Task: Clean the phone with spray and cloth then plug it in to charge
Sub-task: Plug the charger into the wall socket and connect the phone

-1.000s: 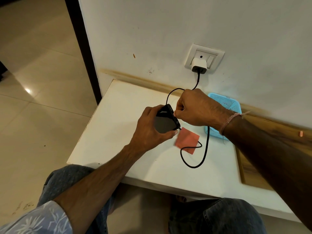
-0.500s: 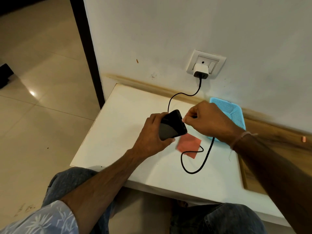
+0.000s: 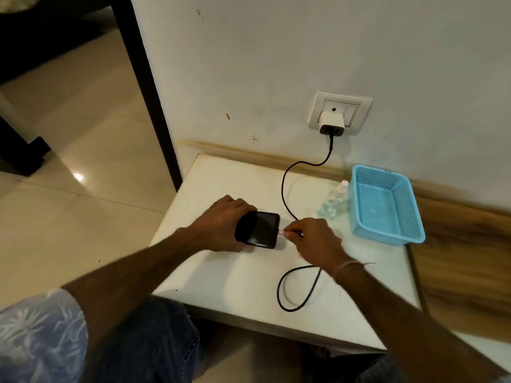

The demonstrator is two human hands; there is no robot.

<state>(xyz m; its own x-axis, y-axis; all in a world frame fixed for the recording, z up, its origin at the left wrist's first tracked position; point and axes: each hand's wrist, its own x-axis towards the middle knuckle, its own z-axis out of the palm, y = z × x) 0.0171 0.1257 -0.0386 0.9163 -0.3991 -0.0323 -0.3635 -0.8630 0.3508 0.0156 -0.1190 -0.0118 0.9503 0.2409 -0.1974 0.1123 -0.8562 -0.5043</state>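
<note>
A black phone (image 3: 261,229) lies flat on the white table (image 3: 221,277), screen up. My left hand (image 3: 221,223) grips its left end. My right hand (image 3: 312,240) pinches the plug end of the black charging cable (image 3: 284,183) right at the phone's right edge. The cable runs up to a white charger (image 3: 331,123) in the wall socket (image 3: 341,111) and also loops on the table by my right wrist. A clear spray bottle (image 3: 334,201) stands beside the basket. The pink cloth is almost wholly hidden under my right hand.
A light blue mesh basket (image 3: 387,233) sits at the table's back right, against the wall. A wooden surface (image 3: 464,266) adjoins the table on the right. A dark door frame (image 3: 149,87) and tiled floor (image 3: 69,217) lie to the left. My knees are below the table's front edge.
Both hands lowered the phone from mid-air to lie flat on the table. My right hand slid forward, uncovering the spray bottle and hiding the pink cloth.
</note>
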